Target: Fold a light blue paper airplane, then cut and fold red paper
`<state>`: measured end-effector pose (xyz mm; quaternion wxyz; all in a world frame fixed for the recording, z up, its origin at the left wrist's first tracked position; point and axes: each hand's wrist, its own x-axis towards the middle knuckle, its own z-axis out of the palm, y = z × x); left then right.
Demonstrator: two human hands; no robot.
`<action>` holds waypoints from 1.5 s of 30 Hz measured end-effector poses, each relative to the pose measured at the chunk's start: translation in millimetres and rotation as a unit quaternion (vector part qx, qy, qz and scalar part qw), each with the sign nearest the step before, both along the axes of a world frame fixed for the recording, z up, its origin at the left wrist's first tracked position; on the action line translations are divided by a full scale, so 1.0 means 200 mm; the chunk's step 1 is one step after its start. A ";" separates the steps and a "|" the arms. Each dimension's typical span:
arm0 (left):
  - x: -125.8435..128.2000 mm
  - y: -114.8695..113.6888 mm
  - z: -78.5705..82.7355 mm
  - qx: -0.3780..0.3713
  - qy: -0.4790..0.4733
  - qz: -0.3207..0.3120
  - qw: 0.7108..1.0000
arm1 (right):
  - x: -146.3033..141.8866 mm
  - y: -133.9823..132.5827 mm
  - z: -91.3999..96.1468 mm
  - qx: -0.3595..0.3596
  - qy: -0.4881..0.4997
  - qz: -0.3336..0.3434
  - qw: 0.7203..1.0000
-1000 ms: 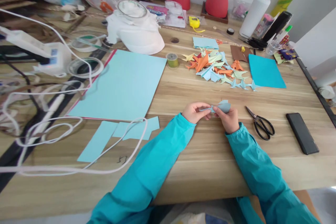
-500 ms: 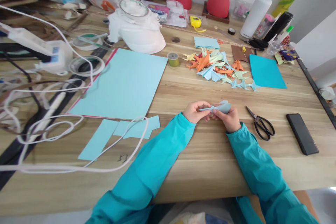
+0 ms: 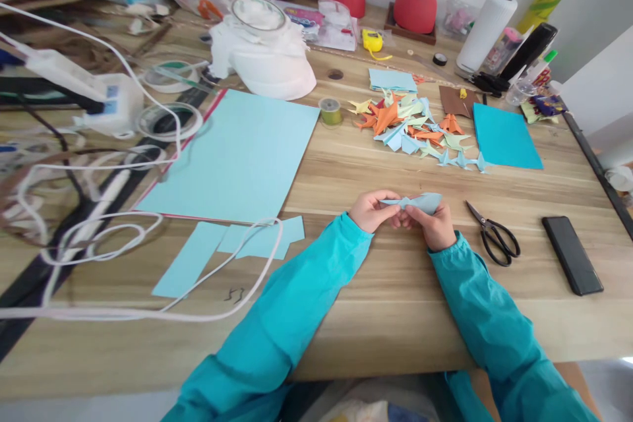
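Between both hands, just above the wooden table, is a light blue folded paper piece (image 3: pixel 426 202) with a long pointed end towards the left. My left hand (image 3: pixel 373 210) pinches its narrow left part between thumb and fingers. Around the wider right part, my right hand (image 3: pixel 436 223) is closed, its thumb pressed on the near side. Fingertips hide the middle of the paper. To the right of my right hand lie black-handled scissors (image 3: pixel 498 241). Beyond the hands sits a pile of folded paper cranes (image 3: pixel 395 119) in orange, yellow, green and blue.
Large light blue sheets (image 3: pixel 242 151) lie left, with cut strips (image 3: pixel 190 260) in front and a white cable (image 3: pixel 277 257) looping over them. A thread spool (image 3: pixel 330 112), a bright blue paper stack (image 3: pixel 507 135) and a phone (image 3: pixel 572 255) rest on the table (image 3: pixel 386 316).
The view has shifted slightly. The folded paper's right part looks flatter and more level than before, and both hands keep their pinch on it.
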<state>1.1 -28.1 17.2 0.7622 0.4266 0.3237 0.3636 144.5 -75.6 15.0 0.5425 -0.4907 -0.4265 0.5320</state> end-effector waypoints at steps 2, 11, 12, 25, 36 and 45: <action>0.00 0.00 0.00 -0.008 0.006 0.000 1.000 | 0.00 0.00 -0.01 -0.003 -0.008 -0.011 1.000; 0.02 -0.01 -0.01 -0.037 0.000 0.027 0.999 | 0.00 0.01 -0.02 -0.017 0.013 -0.053 0.998; 0.02 -0.01 -0.01 -0.047 -0.002 0.030 0.998 | 0.00 0.01 -0.02 -0.016 0.016 -0.057 0.998; 0.00 0.00 0.00 -0.139 -0.069 0.009 0.988 | -0.04 0.01 0.02 -0.078 0.108 -0.053 0.990; -0.01 0.01 0.00 -0.145 -0.058 -0.008 0.988 | -0.03 0.01 0.02 -0.061 0.104 -0.037 0.992; 0.00 -0.01 -0.01 -0.134 -0.087 -0.011 0.987 | -0.03 0.01 0.02 -0.063 0.116 -0.059 0.989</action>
